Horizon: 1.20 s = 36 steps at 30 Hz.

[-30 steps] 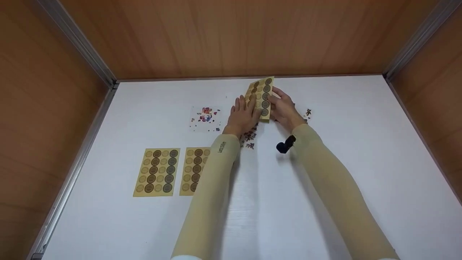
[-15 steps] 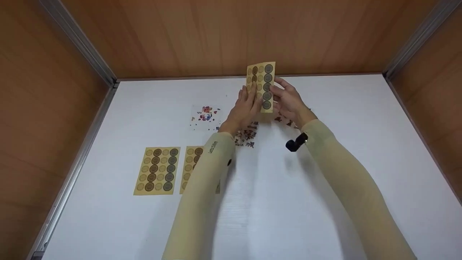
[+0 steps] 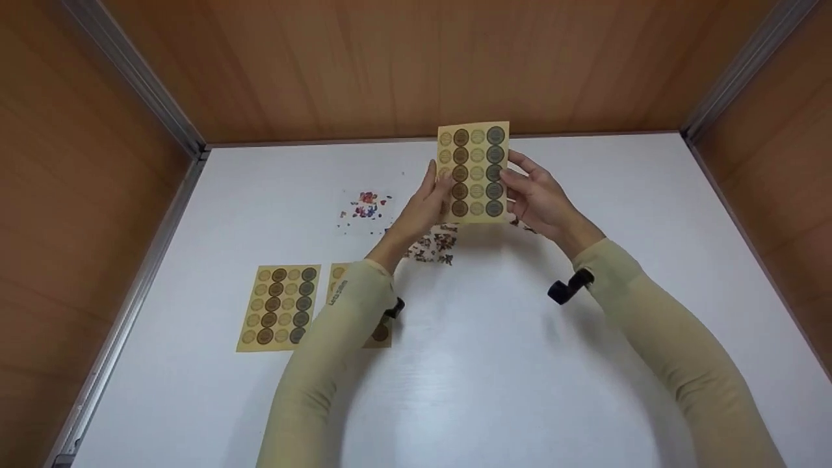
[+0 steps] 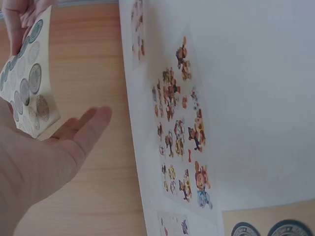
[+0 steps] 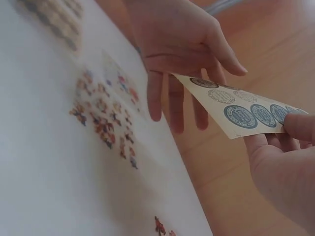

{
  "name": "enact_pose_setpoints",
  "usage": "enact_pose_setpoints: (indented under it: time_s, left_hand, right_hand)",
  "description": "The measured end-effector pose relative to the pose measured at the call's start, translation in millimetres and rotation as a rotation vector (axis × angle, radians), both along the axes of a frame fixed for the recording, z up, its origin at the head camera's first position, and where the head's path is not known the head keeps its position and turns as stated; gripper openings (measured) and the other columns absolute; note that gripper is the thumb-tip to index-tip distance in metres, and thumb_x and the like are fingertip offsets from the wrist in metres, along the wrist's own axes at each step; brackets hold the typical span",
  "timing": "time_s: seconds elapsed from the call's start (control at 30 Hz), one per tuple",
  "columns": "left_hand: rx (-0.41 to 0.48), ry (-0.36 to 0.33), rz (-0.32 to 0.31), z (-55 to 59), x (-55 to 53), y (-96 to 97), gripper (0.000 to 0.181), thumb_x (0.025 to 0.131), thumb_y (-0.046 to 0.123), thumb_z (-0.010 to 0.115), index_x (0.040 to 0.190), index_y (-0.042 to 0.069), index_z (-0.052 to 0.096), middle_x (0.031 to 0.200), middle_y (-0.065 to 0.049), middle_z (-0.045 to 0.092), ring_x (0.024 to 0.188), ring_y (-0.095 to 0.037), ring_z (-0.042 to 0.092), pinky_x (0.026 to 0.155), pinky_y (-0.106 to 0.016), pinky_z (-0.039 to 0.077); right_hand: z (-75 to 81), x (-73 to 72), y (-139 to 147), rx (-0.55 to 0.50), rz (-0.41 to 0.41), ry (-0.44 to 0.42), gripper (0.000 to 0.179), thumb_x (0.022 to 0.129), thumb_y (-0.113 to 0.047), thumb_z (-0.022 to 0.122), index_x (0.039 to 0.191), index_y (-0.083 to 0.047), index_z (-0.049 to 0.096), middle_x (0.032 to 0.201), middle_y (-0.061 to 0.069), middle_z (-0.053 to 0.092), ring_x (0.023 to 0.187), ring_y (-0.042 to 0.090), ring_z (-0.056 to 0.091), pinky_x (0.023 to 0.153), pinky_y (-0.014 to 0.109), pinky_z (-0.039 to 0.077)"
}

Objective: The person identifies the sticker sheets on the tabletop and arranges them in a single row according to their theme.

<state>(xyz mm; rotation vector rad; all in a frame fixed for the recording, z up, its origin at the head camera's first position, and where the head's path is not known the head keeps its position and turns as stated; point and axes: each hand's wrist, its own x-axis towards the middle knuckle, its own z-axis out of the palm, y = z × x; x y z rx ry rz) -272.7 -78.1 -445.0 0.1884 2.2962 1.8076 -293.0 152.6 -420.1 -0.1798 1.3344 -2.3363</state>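
Observation:
A yellow-tan sheet of round stickers (image 3: 478,173) is held up above the back of the table, its printed face turned to the head camera. My right hand (image 3: 543,198) pinches its right edge, the thumb on the front and the fingers behind. At the left edge is my left hand (image 3: 422,205); in the right wrist view its straight fingers (image 5: 176,105) reach behind the sheet, while the thumb stands apart from the paper. Below the sheet lies a clear sheet of small character stickers (image 3: 432,247), partly covered by the left hand and the raised sheet.
Another clear sheet with colourful stickers (image 3: 366,208) lies to the left. Two more round-sticker sheets rest at front left: one (image 3: 276,309) mostly in view, the other (image 3: 380,335) largely under the left sleeve. A wooden panel (image 3: 416,65) stands behind the white table (image 3: 481,390).
The round-sticker sheet has been raised and turned to face the head camera. My left fingers have slid from its front to behind its left edge. The right hand keeps its pinch.

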Motion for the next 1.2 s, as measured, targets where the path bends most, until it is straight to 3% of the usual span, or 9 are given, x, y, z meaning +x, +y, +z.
enact_pose_setpoints:
  time_s: [0.17,0.37,0.53,0.73,0.9,1.2]
  left_hand:
    - [0.157,-0.105,-0.073,10.3,17.9,-5.6,0.072,0.105,0.059,0.035,0.162,0.022,0.010,0.130,-0.014,0.054,0.113,-0.029,0.063,0.096,-0.053,0.054]
    - [0.248,-0.055,-0.154,8.6,51.8,-12.5,0.053,0.107,0.033,0.053,0.152,0.023,0.028,0.127,-0.011,0.063,0.108,-0.029,0.069,0.083,-0.045,0.060]
    - [0.235,0.002,-0.154,-2.1,77.5,-17.0,0.050,0.106,0.014,0.054,0.149,0.016,0.029,0.124,-0.013,0.065,0.102,-0.029,0.071,0.075,-0.042,0.062]
    - [0.202,-0.029,-0.136,-16.3,98.5,-19.2,0.048,0.106,0.010,0.053,0.148,0.013,0.030,0.121,-0.014,0.065,0.102,-0.028,0.071,0.080,-0.041,0.062]
    - [0.130,-0.047,-0.130,-27.0,112.3,-19.4,0.048,0.106,0.011,0.053,0.147,0.013,0.028,0.123,-0.014,0.065,0.100,-0.026,0.071,0.076,-0.039,0.062]
    - [0.017,-0.062,-0.121,-38.5,128.5,-23.9,0.054,0.105,0.009,0.054,0.151,0.011,0.025,0.107,-0.011,0.067,0.075,-0.025,0.068,0.062,-0.039,0.060]
  right_hand:
    - [-0.3,16.2,9,-0.013,0.023,-0.008,0.045,0.102,-0.008,0.060,0.146,-0.012,0.047,0.121,0.015,0.067,0.103,0.027,0.069,0.082,0.039,0.060]
    - [-11.0,44.6,17,0.020,0.058,-0.010,0.044,0.103,-0.010,0.059,0.145,-0.011,0.047,0.122,0.014,0.067,0.103,0.025,0.069,0.084,0.038,0.060]
    - [-24.0,67.1,19,0.146,0.094,0.011,0.047,0.103,-0.010,0.060,0.147,-0.008,0.045,0.127,0.016,0.066,0.107,0.028,0.069,0.090,0.045,0.059]
    - [-42.7,84.1,23,0.259,0.136,-0.018,0.045,0.103,-0.006,0.058,0.145,-0.004,0.043,0.125,0.016,0.068,0.109,0.031,0.069,0.095,0.050,0.055]
    - [-54.5,90.5,22,0.302,0.180,-0.032,0.048,0.103,-0.007,0.059,0.147,-0.003,0.042,0.127,0.018,0.067,0.110,0.032,0.069,0.096,0.050,0.054]
    - [-61.7,102.2,20,0.369,0.213,-0.059,0.054,0.101,-0.003,0.060,0.150,-0.006,0.037,0.124,0.017,0.069,0.108,0.032,0.070,0.094,0.049,0.056]
